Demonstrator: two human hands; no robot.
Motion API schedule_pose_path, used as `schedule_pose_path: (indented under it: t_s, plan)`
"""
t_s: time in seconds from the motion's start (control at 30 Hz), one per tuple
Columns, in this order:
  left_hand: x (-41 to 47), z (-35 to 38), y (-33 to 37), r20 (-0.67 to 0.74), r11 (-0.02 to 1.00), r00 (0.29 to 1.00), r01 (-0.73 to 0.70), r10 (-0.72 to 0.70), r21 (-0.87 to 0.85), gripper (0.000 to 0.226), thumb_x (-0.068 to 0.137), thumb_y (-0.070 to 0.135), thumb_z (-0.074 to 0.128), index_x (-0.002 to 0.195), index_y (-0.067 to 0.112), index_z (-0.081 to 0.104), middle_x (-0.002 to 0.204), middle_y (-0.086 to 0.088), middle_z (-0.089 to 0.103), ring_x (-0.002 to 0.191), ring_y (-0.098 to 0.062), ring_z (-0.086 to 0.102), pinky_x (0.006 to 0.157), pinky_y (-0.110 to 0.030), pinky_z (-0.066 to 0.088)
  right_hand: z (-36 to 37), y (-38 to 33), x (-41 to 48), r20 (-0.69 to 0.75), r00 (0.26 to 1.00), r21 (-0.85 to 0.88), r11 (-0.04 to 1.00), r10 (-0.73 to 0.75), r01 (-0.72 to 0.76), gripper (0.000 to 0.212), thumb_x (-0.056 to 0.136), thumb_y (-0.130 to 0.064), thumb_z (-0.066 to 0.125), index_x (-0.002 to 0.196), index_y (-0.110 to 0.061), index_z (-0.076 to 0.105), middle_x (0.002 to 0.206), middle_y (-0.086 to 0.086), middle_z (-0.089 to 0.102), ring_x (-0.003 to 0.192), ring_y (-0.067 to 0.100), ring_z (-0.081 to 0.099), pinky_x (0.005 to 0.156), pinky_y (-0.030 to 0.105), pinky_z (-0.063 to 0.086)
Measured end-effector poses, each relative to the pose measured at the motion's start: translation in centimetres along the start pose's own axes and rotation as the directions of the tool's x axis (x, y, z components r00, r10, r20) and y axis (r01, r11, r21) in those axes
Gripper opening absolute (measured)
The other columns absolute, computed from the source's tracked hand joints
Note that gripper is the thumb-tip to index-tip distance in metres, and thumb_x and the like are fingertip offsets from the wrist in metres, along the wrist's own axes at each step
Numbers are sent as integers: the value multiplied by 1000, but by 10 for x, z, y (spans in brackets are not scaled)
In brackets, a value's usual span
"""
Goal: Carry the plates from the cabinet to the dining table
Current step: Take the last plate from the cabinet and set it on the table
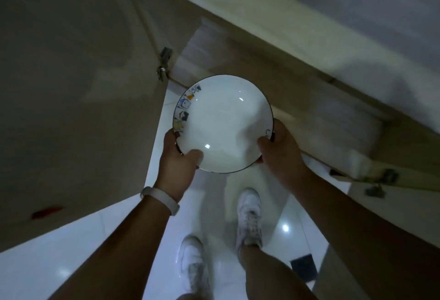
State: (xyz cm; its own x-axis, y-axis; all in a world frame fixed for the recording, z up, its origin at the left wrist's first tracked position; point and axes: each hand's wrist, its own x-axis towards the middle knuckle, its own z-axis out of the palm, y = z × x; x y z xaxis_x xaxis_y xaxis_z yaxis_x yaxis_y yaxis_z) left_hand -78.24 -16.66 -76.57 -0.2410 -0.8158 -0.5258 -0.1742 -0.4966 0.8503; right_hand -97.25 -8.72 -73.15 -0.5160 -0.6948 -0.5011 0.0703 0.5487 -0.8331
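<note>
A white plate (pixel 221 121) with a thin black rim and small coloured drawings along its left edge is held level in front of me. My left hand (pixel 178 159) grips its lower left rim, thumb on top. My right hand (pixel 278 149) grips its lower right rim, thumb on top. The plate hangs in the air in front of the open cabinet (pixel 273 66), whose pale shelf edge runs diagonally behind it. More white dishes (pixel 345 118) stand blurred on the shelf to the right.
An open cabinet door (pixel 71 85) fills the left, with a metal hinge (pixel 164 64) near the plate. A second hinge (pixel 381 180) sits at right. Below are a glossy white tile floor (pixel 71 252), my white shoes (pixel 248 216) and a dark object (pixel 303 267).
</note>
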Motion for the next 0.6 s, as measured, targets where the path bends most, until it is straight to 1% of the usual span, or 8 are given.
schedule_pose_path:
  t_s: [0.07,0.13,0.17,0.23,0.33,0.43,0.5,0.6]
  plan:
    - [-33,-5,20,-6,1000,1000,-15,15,-18,55,83,-14,57,128,17,48,109,0,65,93,-16,65,60,-23,53,-7,-23,-30,-20,1000,-26,999,23,-24,43,82,3,42,116,-17,59,97,3,67,85,14,66,56,29,58]
    - [-63,-12,44,-4,1000,1000,-22,22,-12,57,83,-11,57,129,21,50,112,2,67,98,-18,66,66,-30,56,-14,-47,-59,-47,998,-62,997,38,-41,38,82,0,44,111,-18,59,91,2,65,81,16,65,54,25,56]
    - [-78,-16,57,5,1000,1000,-24,24,-2,58,82,-9,58,129,23,51,112,3,68,100,-19,66,69,-34,58,-17,-59,-74,-58,997,-78,996,44,-48,36,82,-1,44,109,-20,60,89,2,65,81,18,65,55,27,57]
    - [-108,-25,85,37,999,999,-40,39,9,59,81,-5,58,130,25,50,114,5,68,102,-18,66,73,-44,60,-24,-85,-105,-67,997,-99,994,40,-47,36,81,-2,44,104,-25,60,87,1,65,82,22,65,59,38,61]
    - [-152,-37,131,72,999,996,-48,49,-9,60,76,0,57,130,24,50,115,5,68,103,-19,66,73,-48,60,-30,-124,-153,-93,995,-109,993,35,-45,32,81,-3,46,97,-28,59,85,2,65,82,26,65,67,49,60]
    - [-199,-47,178,116,997,990,-73,74,-19,59,74,2,55,129,24,50,115,3,67,105,-24,65,69,-45,59,-35,-164,-204,-144,988,-83,994,58,-71,29,79,-9,47,99,-26,60,86,4,65,82,28,66,67,54,59]
    - [-230,-51,211,132,994,985,-109,111,-21,57,76,0,54,127,26,51,114,5,67,104,-21,65,67,-36,58,-39,-192,-237,-169,985,-52,997,46,-56,29,78,-10,48,98,-28,60,87,2,66,81,25,65,69,52,59]
    - [-273,-57,255,170,988,973,-146,153,-49,58,84,-13,50,126,27,52,116,5,67,103,-13,65,70,-25,56,-47,-234,-287,-225,974,-3,1000,12,-13,34,83,-3,49,92,-35,56,88,-8,65,77,7,61,71,35,58]
